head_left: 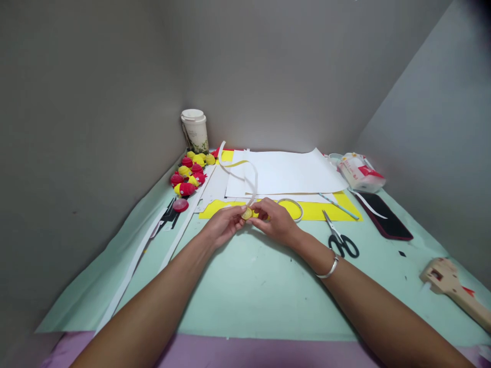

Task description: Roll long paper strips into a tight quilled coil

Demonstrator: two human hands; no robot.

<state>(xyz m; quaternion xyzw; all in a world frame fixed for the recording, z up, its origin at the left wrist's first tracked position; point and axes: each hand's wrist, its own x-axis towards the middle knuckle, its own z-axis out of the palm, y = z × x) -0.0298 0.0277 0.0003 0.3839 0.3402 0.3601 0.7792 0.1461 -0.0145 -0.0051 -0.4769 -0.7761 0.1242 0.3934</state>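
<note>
My left hand (223, 225) and my right hand (276, 220) meet above the middle of the table, their fingers pinched on a small yellow paper coil (247, 213). From the coil a long, thin paper strip (255, 180), white on one side and yellow on the other, rises and curls away in a loose loop. A bracelet (330, 268) circles my right wrist. Just past my right hand, a roll of tape (300, 210) lies on a yellow paper sheet (314, 212). Black-handled scissors (339, 237) rest to the right.
Several red and yellow paper pieces (185, 189) cluster at back left, before a lidded cup (195, 130). White sheets (287, 171) cover the back. A phone (387, 217), a tissue pack (360, 171) and a glue gun (452, 289) lie right; long white strips (130, 273) run along the left.
</note>
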